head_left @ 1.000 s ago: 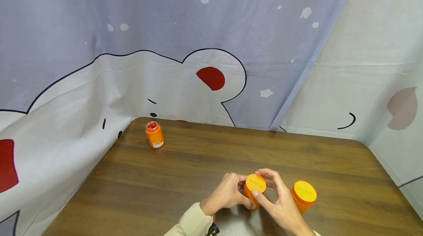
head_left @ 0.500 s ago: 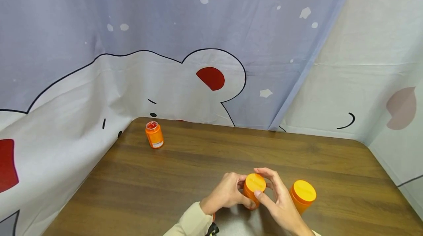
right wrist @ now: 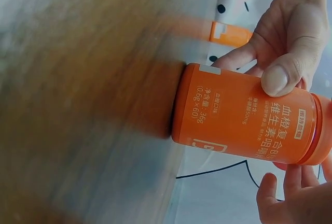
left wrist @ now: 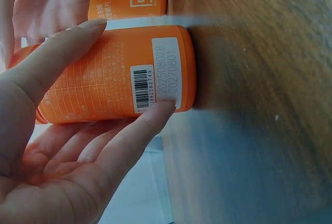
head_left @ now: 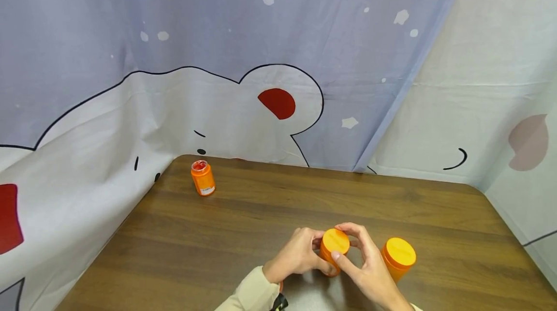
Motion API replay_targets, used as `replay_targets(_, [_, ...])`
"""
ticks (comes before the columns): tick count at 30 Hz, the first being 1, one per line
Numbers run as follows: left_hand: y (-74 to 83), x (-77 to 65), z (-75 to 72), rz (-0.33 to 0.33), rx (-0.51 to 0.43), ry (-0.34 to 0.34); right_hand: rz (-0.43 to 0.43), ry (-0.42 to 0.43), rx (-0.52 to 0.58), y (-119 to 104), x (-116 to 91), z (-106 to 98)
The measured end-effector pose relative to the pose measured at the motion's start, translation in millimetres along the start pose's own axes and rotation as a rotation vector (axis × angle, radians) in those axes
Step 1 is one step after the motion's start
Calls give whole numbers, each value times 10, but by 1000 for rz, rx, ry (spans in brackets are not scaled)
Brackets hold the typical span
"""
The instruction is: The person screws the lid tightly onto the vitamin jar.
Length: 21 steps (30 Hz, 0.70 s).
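nearest: cuffed pale sleeve (head_left: 252,291) on the left arm, a dark item (head_left: 280,303) at that wrist. pale glare on the near part of the counter (head_left: 243,219), between the forearms.

left hand (head_left: 296,255) grips the held bottle (left wrist: 116,73), orange, by its body, thumb on the near side. right hand (head_left: 367,270) is curled at the top, thumb and fingers on the rim of the yellow-orange cap (head_left: 336,241). held bottle stands upright on the counter, right of middle; barcode and a white label with two printed number lines show in the left wrist view.

second bottle (head_left: 398,260), capped, orange, upright just right of the right hand; can't tell if they touch.

counter: brown wood grain, streaks running side to side, rounded far corners.

far left corner: open bottle (head_left: 203,180), orange, cap off, red showing inside the mouth, white label low on the body.

behind and down both sides: printed cloth (head_left: 209,103), lilac and white, black outlines, red patches, small white star shapes. wrinkled at left, lilac diagonal band at right.
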<state>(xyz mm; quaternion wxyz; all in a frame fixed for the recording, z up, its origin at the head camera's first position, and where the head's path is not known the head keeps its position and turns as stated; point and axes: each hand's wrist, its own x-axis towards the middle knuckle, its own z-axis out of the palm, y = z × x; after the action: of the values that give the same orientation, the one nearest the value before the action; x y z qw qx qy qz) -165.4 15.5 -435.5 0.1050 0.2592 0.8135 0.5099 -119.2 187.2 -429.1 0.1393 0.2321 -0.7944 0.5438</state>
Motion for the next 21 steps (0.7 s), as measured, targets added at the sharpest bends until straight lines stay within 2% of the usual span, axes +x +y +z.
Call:
replay_targets(5, [1, -7, 4, 10, -3, 0, 22, 41, -44, 13, -10, 12])
replay_targets(9, [1, 3, 6, 18, -5, -2, 6, 35, -47, 13, -1, -2])
replay_targets(16, [-2, 8, 6, -10, -24, -7, -45, 0, 62, 1, 13, -22])
replay_targets(21, [4, 1, -1, -4, -20, -4, -84, -6, 89, 2, 26, -17])
